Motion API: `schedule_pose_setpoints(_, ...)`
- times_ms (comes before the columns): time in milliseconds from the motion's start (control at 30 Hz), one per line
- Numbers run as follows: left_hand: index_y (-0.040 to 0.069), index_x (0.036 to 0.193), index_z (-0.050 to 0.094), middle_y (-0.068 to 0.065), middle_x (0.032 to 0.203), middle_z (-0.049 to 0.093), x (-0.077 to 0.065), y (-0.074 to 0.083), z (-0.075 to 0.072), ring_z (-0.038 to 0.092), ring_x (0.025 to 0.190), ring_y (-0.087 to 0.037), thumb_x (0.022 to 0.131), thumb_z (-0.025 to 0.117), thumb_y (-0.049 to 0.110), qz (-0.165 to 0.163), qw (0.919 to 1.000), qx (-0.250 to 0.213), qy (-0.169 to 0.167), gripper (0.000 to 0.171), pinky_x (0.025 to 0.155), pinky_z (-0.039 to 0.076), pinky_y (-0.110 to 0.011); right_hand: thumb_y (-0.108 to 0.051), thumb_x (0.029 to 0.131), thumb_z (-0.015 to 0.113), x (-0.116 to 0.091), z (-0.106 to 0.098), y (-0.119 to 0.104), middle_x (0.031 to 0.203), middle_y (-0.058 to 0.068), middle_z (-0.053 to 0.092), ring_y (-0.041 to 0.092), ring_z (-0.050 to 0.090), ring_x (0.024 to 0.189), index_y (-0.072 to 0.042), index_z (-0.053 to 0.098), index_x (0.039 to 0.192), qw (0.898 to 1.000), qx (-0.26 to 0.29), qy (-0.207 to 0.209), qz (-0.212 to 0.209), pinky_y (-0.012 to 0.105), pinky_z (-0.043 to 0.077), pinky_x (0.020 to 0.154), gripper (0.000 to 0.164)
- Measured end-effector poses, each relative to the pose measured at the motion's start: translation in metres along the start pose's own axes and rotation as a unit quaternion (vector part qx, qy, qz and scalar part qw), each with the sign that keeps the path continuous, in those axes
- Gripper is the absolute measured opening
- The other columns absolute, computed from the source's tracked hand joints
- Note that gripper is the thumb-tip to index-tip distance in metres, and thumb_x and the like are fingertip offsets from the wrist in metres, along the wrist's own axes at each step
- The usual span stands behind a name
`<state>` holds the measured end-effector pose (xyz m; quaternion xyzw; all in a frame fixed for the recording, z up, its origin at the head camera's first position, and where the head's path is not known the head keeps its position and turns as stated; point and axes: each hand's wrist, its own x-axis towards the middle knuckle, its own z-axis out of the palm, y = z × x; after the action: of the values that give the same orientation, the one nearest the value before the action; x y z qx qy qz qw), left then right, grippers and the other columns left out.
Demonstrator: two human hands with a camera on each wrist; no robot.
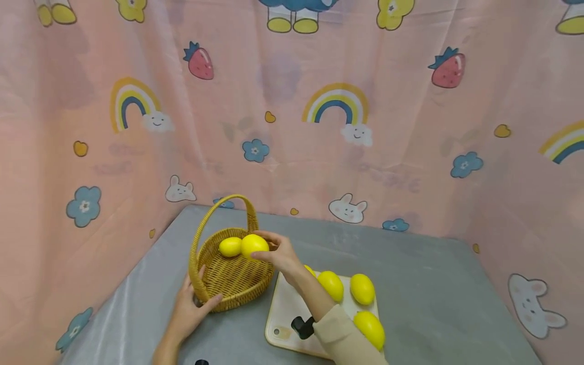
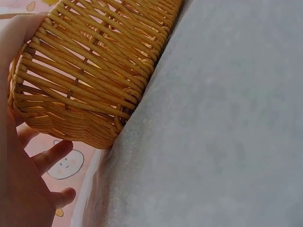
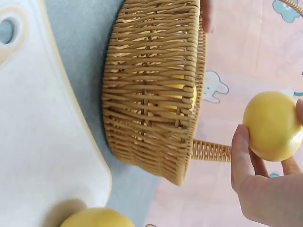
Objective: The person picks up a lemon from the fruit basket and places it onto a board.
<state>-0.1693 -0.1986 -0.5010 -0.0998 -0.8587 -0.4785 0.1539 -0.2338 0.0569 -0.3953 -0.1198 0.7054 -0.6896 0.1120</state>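
A yellow wicker basket (image 1: 232, 284) with a tall arched handle stands on the left of the table. My left hand (image 1: 188, 308) grips the basket's near left rim, its thumb at the front and the fingers spread along the side. Over the far right part of the basket, my right hand (image 1: 284, 256) holds a lemon (image 1: 254, 246) between thumb and fingers. The right wrist view shows this lemon (image 3: 272, 125) raised above the rim. Another lemon (image 1: 229, 247) lies inside, by the far wall.
To the basket's right lies a white cutting board (image 1: 285, 304) bearing several lemons (image 1: 362, 289). My right forearm crosses over it and partly hides one lemon. Grey cloth (image 1: 438, 299) covers the table. A pink patterned curtain (image 1: 292, 177) encloses the back and sides.
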Motion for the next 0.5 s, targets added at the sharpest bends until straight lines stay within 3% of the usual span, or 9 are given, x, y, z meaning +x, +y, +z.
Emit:
schedule_pose_setpoints(267,-0.008,0.150,0.036,-0.025,0.160,0.020,-0.002,0.002,0.001,0.020,0.144,-0.049,0.086,0.079,0.021,-0.012,0.9999,-0.004,-0.006,0.083,0.105,0.023,-0.074,-0.009,0.086,0.077,-0.017,-0.012,-0.003,0.133,0.011,0.056,0.021,0.060,0.100,-0.013,0.061,0.138,0.999,-0.002,0.035,0.026,0.046,0.051,0.093,0.055)
schedule_pose_setpoints(500,-0.007,0.151,0.034,-0.025,0.160,0.019,-0.005,0.007,0.001,0.021,0.144,-0.049,0.086,0.079,0.021,-0.015,0.9998,-0.004,-0.009,0.083,0.106,0.025,-0.071,-0.004,0.086,0.075,-0.041,-0.019,-0.002,0.135,0.016,0.055,0.026,0.060,0.103,-0.006,0.059,0.138,0.998,-0.005,0.063,-0.013,0.037,0.053,0.089,0.055)
